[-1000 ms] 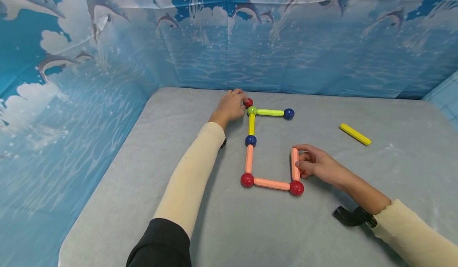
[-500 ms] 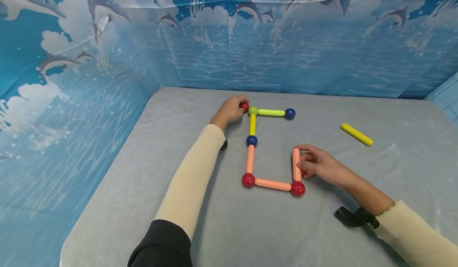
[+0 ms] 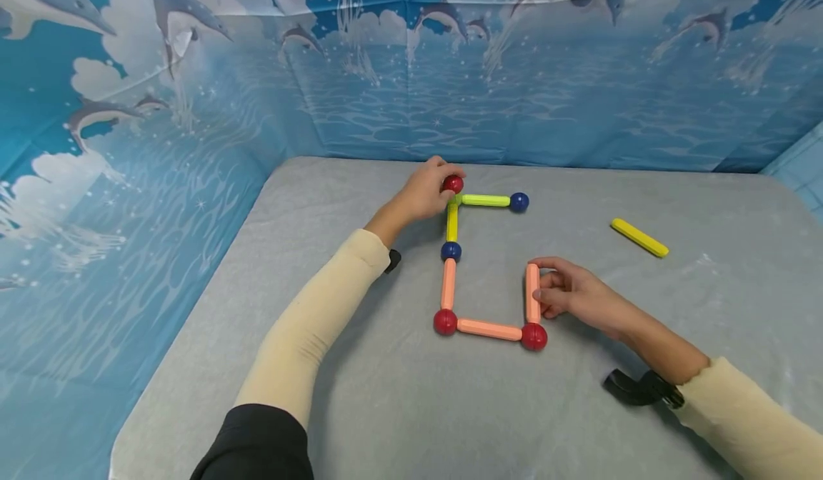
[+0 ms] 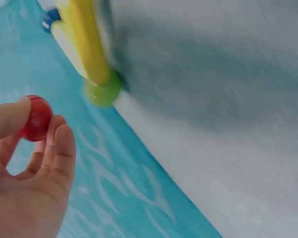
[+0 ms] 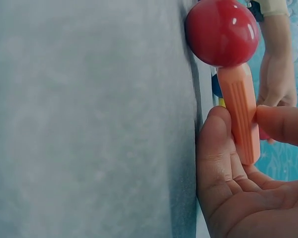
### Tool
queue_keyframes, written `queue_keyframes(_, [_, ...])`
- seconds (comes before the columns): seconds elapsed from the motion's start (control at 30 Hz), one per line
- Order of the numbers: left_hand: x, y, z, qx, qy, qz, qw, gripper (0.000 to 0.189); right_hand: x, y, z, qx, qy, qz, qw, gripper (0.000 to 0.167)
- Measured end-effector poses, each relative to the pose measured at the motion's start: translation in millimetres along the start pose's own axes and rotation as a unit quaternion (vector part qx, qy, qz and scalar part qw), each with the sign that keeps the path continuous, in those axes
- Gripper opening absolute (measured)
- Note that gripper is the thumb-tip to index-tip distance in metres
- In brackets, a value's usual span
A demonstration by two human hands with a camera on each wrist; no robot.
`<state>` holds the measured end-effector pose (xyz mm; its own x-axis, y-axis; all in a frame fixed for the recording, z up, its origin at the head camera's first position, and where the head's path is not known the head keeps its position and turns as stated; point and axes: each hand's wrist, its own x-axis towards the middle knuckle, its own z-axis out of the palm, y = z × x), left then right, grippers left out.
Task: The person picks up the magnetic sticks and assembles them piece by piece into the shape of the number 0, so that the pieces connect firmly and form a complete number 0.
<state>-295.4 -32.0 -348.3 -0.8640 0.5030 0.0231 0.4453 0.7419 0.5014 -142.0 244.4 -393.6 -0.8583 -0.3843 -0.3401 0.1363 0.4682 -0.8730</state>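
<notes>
Between thumb and fingers, my left hand (image 3: pixel 424 191) pinches a red ball (image 4: pixel 38 119) close to the green ball (image 4: pixel 103 91) at the far corner of a stick-and-ball figure. In the left wrist view a gap separates the two balls. My right hand (image 3: pixel 581 300) pinches an orange stick (image 5: pixel 240 111), whose near end meets a larger red ball (image 5: pixel 222 32). From there an orange stick (image 3: pixel 490 329) runs left to another red ball (image 3: pixel 445 322). An orange stick (image 3: pixel 448 284), a blue ball (image 3: pixel 451 251) and a yellow stick (image 3: pixel 452 223) lead up to the green ball.
A lime stick (image 3: pixel 485 200) extends right from the green ball to a blue ball (image 3: pixel 519 202). One loose yellow stick (image 3: pixel 639 237) lies on the grey table (image 3: pixel 450 416) at the right. A dolphin-print curtain (image 3: pixel 411 94) stands behind and to the left.
My left hand has carried the red ball first toward me and left of the green ball, then back and right, so it now appears beyond it. The right hand keeps its hold, unmoved.
</notes>
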Motion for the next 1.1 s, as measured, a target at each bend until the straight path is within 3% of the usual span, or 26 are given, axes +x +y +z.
queue_keyframes(0.1, [-6.8, 13.1, 2.9, -0.003, -0.020, 0.018, 0.9996, 0.039, -1.4, 0, -1, -0.001, 0.002, -0.003, 1.0000, 0.064])
queue_keyframes(0.27, [-17.5, 27.4, 8.4, -0.025, -0.086, 0.022, 0.9958, 0.042, -0.9, -1, 0, -0.004, 0.002, -0.002, 1.0000, 0.063])
queue_keyframes(0.47, [-24.2, 34.8, 15.8, -0.036, -0.128, 0.045, 0.9901, 0.046, 0.3, -2, 0, -0.005, 0.002, 0.003, 1.0000, 0.064])
queue_keyframes(0.8, [-21.8, 46.0, 35.4, -0.040, -0.139, 0.088, 0.9856, 0.043, 2.5, -1, -1, -0.007, 0.001, 0.014, 0.9999, 0.065])
queue_keyframes(1.1, [-15.7, 53.5, 53.4, -0.017, -0.167, 0.080, 0.9825, 0.040, 3.2, 0, -2, 0.002, -0.008, 0.012, 0.9999, 0.064])
